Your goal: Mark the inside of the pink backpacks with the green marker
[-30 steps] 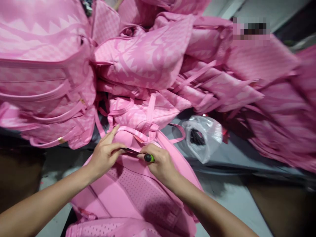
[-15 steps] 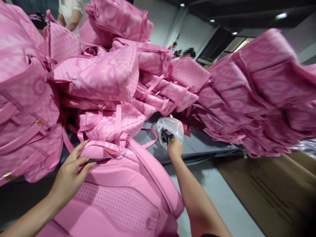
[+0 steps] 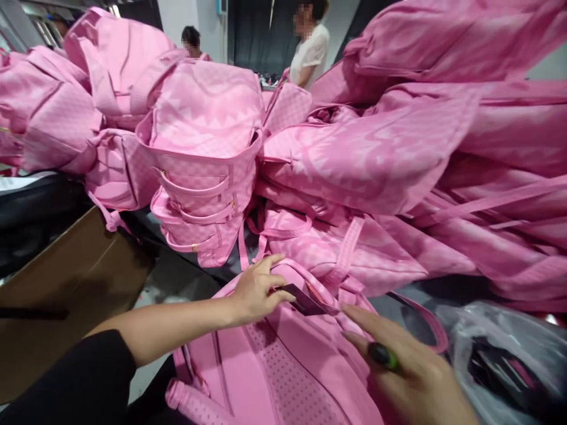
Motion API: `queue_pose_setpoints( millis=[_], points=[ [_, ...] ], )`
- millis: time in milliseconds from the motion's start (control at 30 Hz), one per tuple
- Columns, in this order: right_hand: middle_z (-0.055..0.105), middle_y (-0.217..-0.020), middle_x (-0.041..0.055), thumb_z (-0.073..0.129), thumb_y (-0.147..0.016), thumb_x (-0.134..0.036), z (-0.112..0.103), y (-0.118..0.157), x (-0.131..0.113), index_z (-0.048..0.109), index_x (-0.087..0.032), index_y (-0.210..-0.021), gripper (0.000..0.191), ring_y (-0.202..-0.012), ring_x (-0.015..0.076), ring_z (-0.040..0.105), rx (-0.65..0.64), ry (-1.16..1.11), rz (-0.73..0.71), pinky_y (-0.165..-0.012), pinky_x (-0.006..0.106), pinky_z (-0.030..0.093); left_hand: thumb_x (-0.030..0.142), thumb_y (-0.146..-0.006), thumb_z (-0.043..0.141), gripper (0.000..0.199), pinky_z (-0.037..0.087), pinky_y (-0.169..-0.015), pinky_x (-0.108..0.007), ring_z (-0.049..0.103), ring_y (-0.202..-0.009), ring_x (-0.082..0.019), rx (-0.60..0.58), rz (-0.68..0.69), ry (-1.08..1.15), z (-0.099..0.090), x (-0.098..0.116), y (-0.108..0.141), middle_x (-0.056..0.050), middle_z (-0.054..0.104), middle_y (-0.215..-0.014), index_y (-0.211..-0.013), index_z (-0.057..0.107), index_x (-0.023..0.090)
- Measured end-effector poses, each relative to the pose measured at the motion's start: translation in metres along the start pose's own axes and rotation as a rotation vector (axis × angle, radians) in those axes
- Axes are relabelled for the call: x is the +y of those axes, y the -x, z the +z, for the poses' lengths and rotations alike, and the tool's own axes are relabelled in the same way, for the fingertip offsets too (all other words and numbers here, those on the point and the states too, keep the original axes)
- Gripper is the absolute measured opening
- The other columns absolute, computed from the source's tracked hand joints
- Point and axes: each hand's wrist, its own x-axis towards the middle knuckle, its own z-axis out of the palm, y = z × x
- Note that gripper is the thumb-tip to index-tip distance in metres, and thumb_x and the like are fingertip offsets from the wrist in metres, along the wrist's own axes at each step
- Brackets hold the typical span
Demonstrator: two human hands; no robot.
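Note:
A pink backpack (image 3: 319,360) with a perforated back panel lies in front of me, its top end away from me. My left hand (image 3: 261,289) is at its top edge, thumb and fingers pinching a thin dark card (image 3: 305,301) that lies across the top. My right hand (image 3: 403,360), slightly blurred, is close to the card's other end. A small tool with a black-and-green end (image 3: 383,356) sits in it; the rest is hidden by the hand. At the right, a clear plastic bag (image 3: 509,354) with dark items inside is near my right hand.
Pink patterned backpacks are heaped along the table, one stack (image 3: 199,159) upright and others (image 3: 367,147) lying flat. A cardboard box (image 3: 75,307) stands at lower left beside a black bag (image 3: 39,212). A person in white (image 3: 308,56) and another person (image 3: 191,41) are behind the heap.
My view has swung left. My right hand has come from the plastic bag to the backpack's top, with the black-and-green tool in it. My left hand still pinches the dark card.

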Motion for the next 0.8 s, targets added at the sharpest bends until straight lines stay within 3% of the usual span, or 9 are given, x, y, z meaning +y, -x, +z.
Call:
queue_pose_setpoints(
  millis=[133,300,500,633,800],
  points=[
    [0.077,-0.085,0.0025,0.055,-0.084,-0.02,0.032,-0.035,-0.043,0.073,-0.026,-0.092,0.021,-0.073,0.0212,0.074,-0.141,0.015,-0.09,-0.061,0.03,0.058,0.031,-0.085,0.069,0.016,0.048,-0.108,-0.043,0.054,-0.131,-0.028,-0.022,0.059,0.063,-0.004,-0.005,0.005,-0.017,0.053,-0.144,-0.083,0.077,0.018],
    [0.076,-0.083,0.0041,0.047,-0.077,-0.006,0.035,-0.042,-0.056,0.072,-0.02,-0.086,0.031,-0.074,0.0187,0.072,-0.179,0.046,-0.046,-0.066,0.027,0.055,0.022,-0.088,0.065,0.011,0.045,-0.11,-0.045,0.054,-0.131,-0.025,0.021,0.151,0.115,-0.011,-0.011,0.009,-0.014,0.057,-0.141,-0.087,0.075,0.019],
    [0.073,-0.074,0.0036,0.055,-0.082,-0.018,0.036,-0.036,-0.054,0.07,-0.02,-0.08,0.016,-0.067,0.0194,0.069,-0.122,0.109,0.161,-0.062,0.027,0.05,0.021,-0.085,0.07,0.006,0.046,-0.111,-0.047,0.054,-0.132,-0.027,-0.006,0.189,0.161,-0.013,-0.016,0.008,-0.015,0.056,-0.141,-0.089,0.071,0.017],
    [0.071,-0.068,0.003,0.059,-0.085,-0.031,0.035,-0.032,-0.048,0.071,-0.02,-0.088,0.017,-0.056,0.0183,0.064,-0.064,0.055,0.302,-0.054,0.026,0.046,0.024,-0.086,0.07,0.036,0.044,-0.113,-0.048,0.046,-0.139,-0.027,-0.023,0.212,0.135,-0.018,-0.02,0.011,-0.021,0.049,-0.147,-0.12,0.063,0.015],
    [0.073,-0.078,0.0045,0.057,-0.085,-0.03,0.032,-0.034,-0.052,0.071,-0.019,-0.088,0.018,-0.066,0.0198,0.067,0.004,0.105,0.308,-0.061,0.028,0.048,0.018,-0.079,0.076,0.033,0.039,-0.113,-0.06,0.027,-0.148,-0.038,-0.178,0.234,-0.138,-0.028,-0.018,0.025,-0.022,0.026,-0.159,-0.109,0.063,0.016]
  ],
)
